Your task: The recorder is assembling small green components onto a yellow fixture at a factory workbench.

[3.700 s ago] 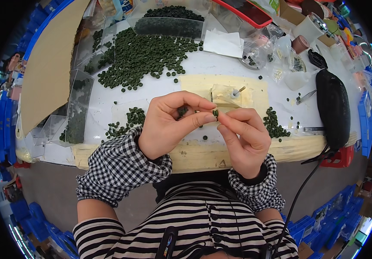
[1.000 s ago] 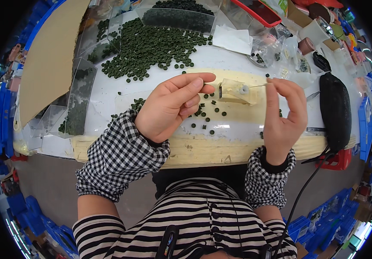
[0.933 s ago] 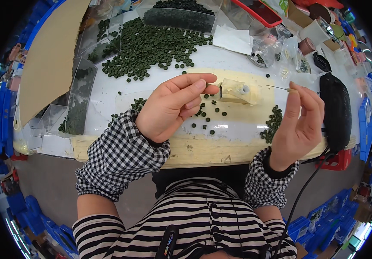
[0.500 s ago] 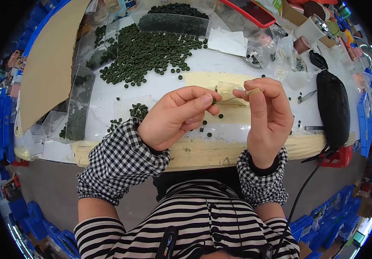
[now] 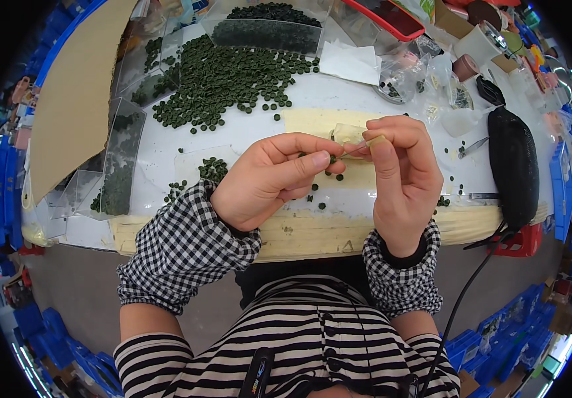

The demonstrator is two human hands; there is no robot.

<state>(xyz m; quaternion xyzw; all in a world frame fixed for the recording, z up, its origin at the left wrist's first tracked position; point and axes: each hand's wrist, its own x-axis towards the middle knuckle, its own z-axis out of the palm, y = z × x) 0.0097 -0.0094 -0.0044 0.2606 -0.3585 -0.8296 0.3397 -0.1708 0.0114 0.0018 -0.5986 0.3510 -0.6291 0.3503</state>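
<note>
Between the thumb and forefinger of my left hand (image 5: 263, 174) is a small dark green disc-shaped bead (image 5: 332, 159), partly hidden by the fingertips. My right hand (image 5: 407, 189) pinches a thin needle-like tool (image 5: 354, 150) by its yellowish end (image 5: 377, 140). The tool's thin tip reaches the bead; whether it passes through cannot be made out. Beneath both hands lies a block wrapped in cream tape (image 5: 348, 132). A few loose green beads (image 5: 322, 205) rest on the table just below the fingers.
A big heap of green beads (image 5: 226, 83) spreads across the white table, beside clear plastic bins (image 5: 266, 36). Cardboard (image 5: 77, 93) stands at left. At right are a black pouch (image 5: 513, 159) with a cable and tweezers (image 5: 475, 147). A red-cased phone (image 5: 392, 18) lies at the back.
My right hand has shifted slightly left, bringing the needle-like tool closer to my left fingertips. My left hand has stayed almost in place.
</note>
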